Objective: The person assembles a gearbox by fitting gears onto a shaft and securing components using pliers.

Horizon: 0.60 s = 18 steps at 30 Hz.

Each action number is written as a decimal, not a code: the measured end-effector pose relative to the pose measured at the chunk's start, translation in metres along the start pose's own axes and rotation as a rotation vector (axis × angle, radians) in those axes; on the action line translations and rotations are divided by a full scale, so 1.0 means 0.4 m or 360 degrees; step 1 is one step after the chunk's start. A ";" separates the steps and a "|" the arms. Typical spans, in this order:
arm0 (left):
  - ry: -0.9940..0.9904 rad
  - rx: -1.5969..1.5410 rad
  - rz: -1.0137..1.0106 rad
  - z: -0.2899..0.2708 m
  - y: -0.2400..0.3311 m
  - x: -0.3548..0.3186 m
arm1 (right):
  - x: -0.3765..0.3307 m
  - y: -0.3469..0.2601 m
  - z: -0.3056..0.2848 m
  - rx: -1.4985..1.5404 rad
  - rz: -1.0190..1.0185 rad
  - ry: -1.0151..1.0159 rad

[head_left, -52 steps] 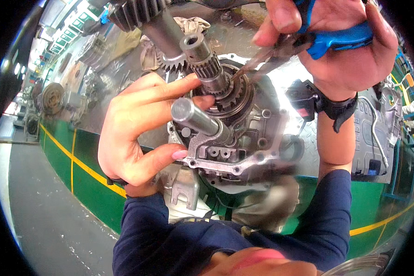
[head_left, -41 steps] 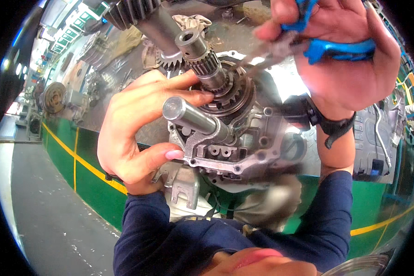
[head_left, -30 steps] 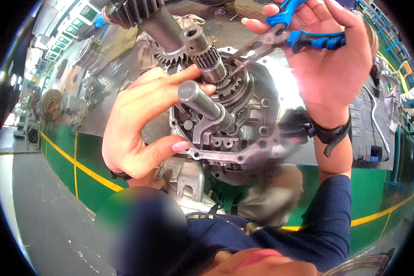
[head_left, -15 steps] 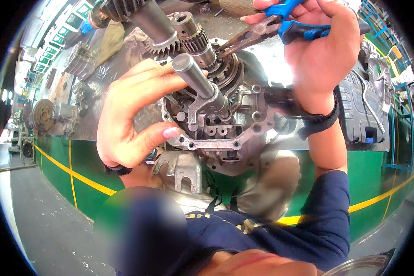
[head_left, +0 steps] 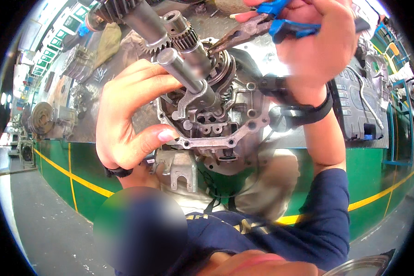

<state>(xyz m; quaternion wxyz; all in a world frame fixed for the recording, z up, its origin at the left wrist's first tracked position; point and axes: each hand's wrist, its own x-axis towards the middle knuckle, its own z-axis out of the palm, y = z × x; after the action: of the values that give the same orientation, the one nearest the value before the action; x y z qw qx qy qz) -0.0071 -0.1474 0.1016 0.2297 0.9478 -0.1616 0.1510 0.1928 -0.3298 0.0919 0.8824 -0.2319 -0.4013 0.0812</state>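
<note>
In front of me stands an open gearbox, its metal casing (head_left: 237, 139) holding several upright shafts. My left hand (head_left: 126, 115) curls round its left side, fingers behind a smooth rod (head_left: 179, 66) and thumb against the casing rim. My right hand (head_left: 315, 57) grips long-nose pliers (head_left: 246, 33) with blue handles. The plier tips reach the base of a splined shaft (head_left: 184, 39), beside a ring-shaped part (head_left: 223, 66); whether they pinch anything is too small to tell. Behind the rod rises a thicker gear shaft (head_left: 145, 20).
A forked metal bracket (head_left: 181, 168) sits at the near edge, below the casing. A dark tool case (head_left: 359, 106) lies on the right. Metal housings (head_left: 78, 62), a round disc (head_left: 42, 117) and a cloth (head_left: 108, 43) lie to the left on the bench.
The pliers and my right hand have shifted slightly left, their tips still by the splined shaft. The gearbox appears a little further left. My left hand keeps its grip.
</note>
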 end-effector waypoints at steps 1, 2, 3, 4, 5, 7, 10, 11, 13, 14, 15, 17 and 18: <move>0.0001 -0.0002 0.0001 0.002 0.003 0.005 | -0.001 0.012 -0.007 -0.0011 -0.0078 -0.0055; 0.0001 -0.0004 -0.0032 0.002 0.008 0.011 | -0.006 0.025 -0.007 0.0012 -0.0171 -0.0156; -0.0003 -0.0008 -0.0062 0.002 0.012 0.014 | -0.009 0.032 -0.008 0.0008 -0.0245 -0.0225; -0.0010 -0.0008 -0.0062 0.003 0.014 0.014 | -0.014 0.033 -0.008 0.0003 -0.0239 -0.0236; 0.0016 0.0007 -0.0034 0.004 0.016 0.013 | -0.014 0.033 -0.011 0.0005 -0.0206 -0.0214; 0.0042 -0.0020 -0.0049 0.006 0.017 0.006 | -0.002 0.040 -0.030 0.0056 -0.0074 -0.0096; 0.0055 -0.0067 -0.0058 0.019 0.007 0.003 | 0.014 0.022 -0.083 0.0157 0.0088 -0.0036; 0.0058 -0.0066 -0.0064 0.023 -0.005 0.010 | 0.016 0.009 -0.093 0.0172 0.0119 -0.0045; 0.0127 -0.0010 0.0028 0.026 -0.005 0.019 | 0.018 -0.021 -0.090 0.0174 0.0176 -0.0061; 0.0153 0.0010 0.0071 0.025 -0.002 0.028 | 0.027 -0.036 -0.086 0.0146 0.0200 -0.0072; 0.0178 0.0029 0.0125 0.024 0.006 0.038 | 0.030 -0.055 -0.078 0.0114 0.0221 -0.0079; 0.0248 0.0034 -0.0033 0.037 0.031 0.045 | 0.021 -0.056 -0.070 0.0051 0.0277 -0.0097; 0.0276 0.0030 -0.0096 0.057 0.023 0.045 | 0.007 -0.038 -0.072 0.0058 0.0298 -0.0057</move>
<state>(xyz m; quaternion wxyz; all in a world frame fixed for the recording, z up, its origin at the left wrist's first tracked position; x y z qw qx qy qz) 0.0105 -0.1703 0.0920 0.2382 0.9378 -0.1110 0.2270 0.2156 -0.3521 0.0848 0.8677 -0.2508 -0.3921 0.1748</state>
